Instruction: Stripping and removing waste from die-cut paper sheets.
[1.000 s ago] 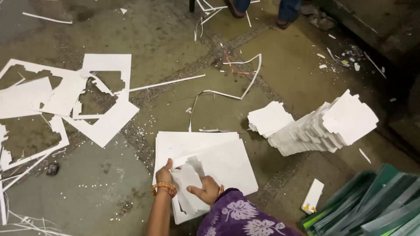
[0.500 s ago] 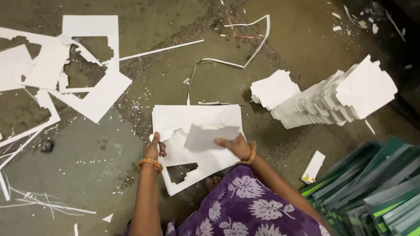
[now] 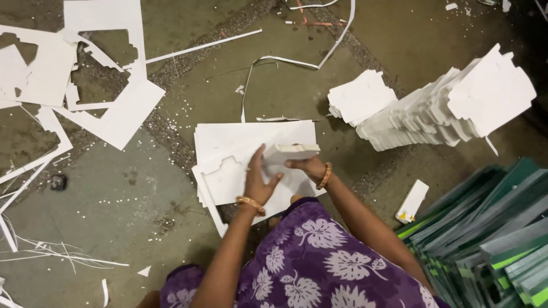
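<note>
I'm looking straight down at a worn, greenish-grey concrete floor (image 3: 114, 194), stained and mottled, with a rough gritty seam running diagonally from about eleven o'clock toward the centre. Tiny white specks are sprinkled across it, thickest along that seam. At ten o'clock, white offcut frames (image 3: 108, 108) lie overlapping, their middles cut out. Thin white trim strips (image 3: 57, 254) curl at eight o'clock, and a long strip (image 3: 308, 54) loops at twelve. At two o'clock a toppled row of white die-cut pieces (image 3: 451, 102) leans sideways. At four o'clock, green-edged boards (image 3: 491, 239) are stacked. Light is flat, dimmer toward the upper right corner.
</note>
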